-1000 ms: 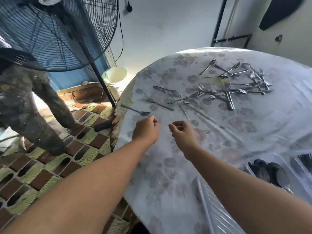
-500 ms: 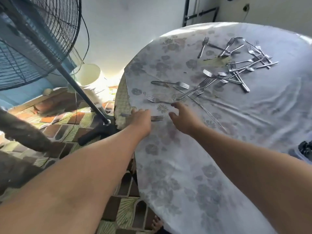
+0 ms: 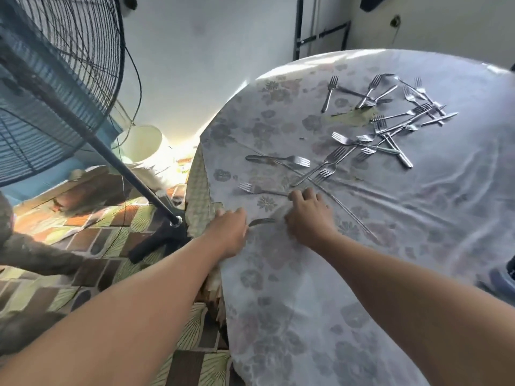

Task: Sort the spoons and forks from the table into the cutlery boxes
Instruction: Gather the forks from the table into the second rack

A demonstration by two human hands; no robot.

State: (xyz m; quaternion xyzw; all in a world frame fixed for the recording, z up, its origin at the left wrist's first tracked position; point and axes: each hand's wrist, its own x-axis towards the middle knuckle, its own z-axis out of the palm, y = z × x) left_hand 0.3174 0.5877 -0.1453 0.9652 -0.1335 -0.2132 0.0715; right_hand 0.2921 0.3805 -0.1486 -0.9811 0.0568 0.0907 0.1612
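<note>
- A round table (image 3: 348, 288) under a pale flowered cloth fills the right of the view, with a white wall behind, a big standing fan (image 3: 53, 87) at the left and a patterned tile floor below.
- The left hand (image 3: 228, 232) sits at the table's near-left edge with its fingers curled round the handle of a fork (image 3: 262, 222), whose tines stick out toward the right.
- The right hand (image 3: 309, 215) lies just beside it, fingers bent down at the handle end of a second fork (image 3: 256, 189); I cannot tell whether they already pinch it or only touch it.
- Beyond the hands lie a fork with its tines to the right (image 3: 281, 159) and two crossed ones (image 3: 323, 168); farther off a tangled heap of forks (image 3: 390, 121) remains on the cloth.
- No cutlery box is in view here, and no spoon is plainly visible on the table, so the spoons may be done while most forks are left to sort.
- Against half a second ago, the left hand has closed further over its fork, so less of the tines shows, and the right hand has slid along the second fork's handle; the view has dropped slightly, so the heap sits lower in the picture.
</note>
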